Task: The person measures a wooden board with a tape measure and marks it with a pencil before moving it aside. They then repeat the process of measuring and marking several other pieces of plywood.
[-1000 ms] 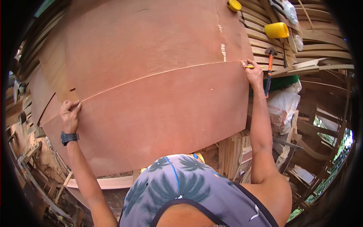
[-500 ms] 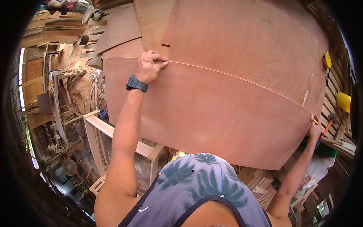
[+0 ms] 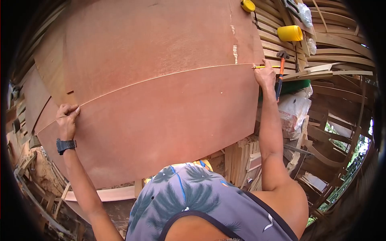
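A reddish-brown plywood sheet [image 3: 169, 124] lies in front of me, its far edge a thin pale line over another plywood sheet [image 3: 152, 44]. At the left part of that edge, my left hand [image 3: 67, 116], with a black watch on the wrist, is closed in a pinch, thumb and finger on the sheet's edge. My right hand [image 3: 265, 76] is at the right end of the same edge, its fingers closed around a yellow pencil [image 3: 272, 66] that points sideways. Just right of it lies a claw hammer [image 3: 282, 68] with an orange and dark handle.
A yellow tape measure [image 3: 248, 5] rests at the far right of the sheets. Beyond it, a yellow container [image 3: 289, 33] lies on wooden slats. A white plastic bag [image 3: 295, 110] sits below the hammer. Stacked wood strips [image 3: 241, 162] and a wooden frame [image 3: 114, 194] are near my body.
My view has swung to the right, bringing the hammer, bag and slats further in. Both hands stay at the sheet's edge, and the pencil in my right hand shows more clearly.
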Motion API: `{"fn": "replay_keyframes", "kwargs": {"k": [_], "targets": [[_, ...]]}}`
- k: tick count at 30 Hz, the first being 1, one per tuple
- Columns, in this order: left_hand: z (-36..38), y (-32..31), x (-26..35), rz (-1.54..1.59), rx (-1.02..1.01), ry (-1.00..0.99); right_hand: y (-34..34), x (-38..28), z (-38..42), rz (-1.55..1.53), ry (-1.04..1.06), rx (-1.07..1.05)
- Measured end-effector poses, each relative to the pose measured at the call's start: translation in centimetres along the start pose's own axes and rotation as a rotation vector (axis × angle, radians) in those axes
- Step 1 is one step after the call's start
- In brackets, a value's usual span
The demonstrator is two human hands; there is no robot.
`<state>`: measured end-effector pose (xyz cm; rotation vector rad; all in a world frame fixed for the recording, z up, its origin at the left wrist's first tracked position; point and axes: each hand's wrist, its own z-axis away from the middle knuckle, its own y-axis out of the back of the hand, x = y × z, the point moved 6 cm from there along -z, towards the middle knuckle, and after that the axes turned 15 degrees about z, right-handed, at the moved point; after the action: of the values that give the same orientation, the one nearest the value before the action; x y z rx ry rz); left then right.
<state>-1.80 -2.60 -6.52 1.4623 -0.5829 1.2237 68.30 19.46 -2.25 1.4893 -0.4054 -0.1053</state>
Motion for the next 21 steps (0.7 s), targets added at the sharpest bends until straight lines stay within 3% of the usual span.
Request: {"fn": "replay_keyframes", "kwargs": {"k": [2,4,5,7,8,10,12,14,15,18,20,21], "targets": [[0.0,0.1,-0.3,-0.012,-0.005,0.025,1.9,-2.1,1.3,0.043,0.020,0.066],[0.0,0.1,-0.2,-0.048,-0.016,0.016,3.8,-5.4,3.0,-0.239,0.310,0.262],[0.0,0.1,-0.1,-0.052,-0.016,0.016,5.0,-6.9,4.0,-0.242,0.309,0.261],[0.0,0.0,-0.1,-0.001,-0.009,0.054,6.4,-10.9,6.1,-0.668,0.441,-0.071],[0.0,0.0,0.0,-0.005,-0.007,0.054,5.9,-11.8,6.4,-0.672,0.442,-0.072],[0.1,0.0,0.3,-0.049,-0.006,0.010,4.3,-13.7,6.8,-1.004,0.508,-0.256],[0.2,-0.1,0.6,-0.059,-0.004,0.008,4.5,-14.5,7.7,-0.965,0.540,-0.247],[0.1,-0.1,0.5,-0.065,-0.005,0.003,4.7,-14.1,8.8,-0.725,0.554,-0.044],[0.1,-0.1,0.3,-0.040,-0.002,-0.001,4.8,-14.1,9.8,-0.745,0.621,0.146],[0.0,0.0,-0.3,0.010,-0.022,-0.007,3.0,-14.6,14.0,-0.695,0.680,0.089],[-0.1,-0.1,-0.4,0.039,-0.031,-0.007,2.7,-15.8,17.1,-0.510,0.882,0.232],[-0.1,-0.1,-0.2,0.028,-0.036,-0.007,2.4,-16.1,17.9,-0.505,0.880,0.234]]}}
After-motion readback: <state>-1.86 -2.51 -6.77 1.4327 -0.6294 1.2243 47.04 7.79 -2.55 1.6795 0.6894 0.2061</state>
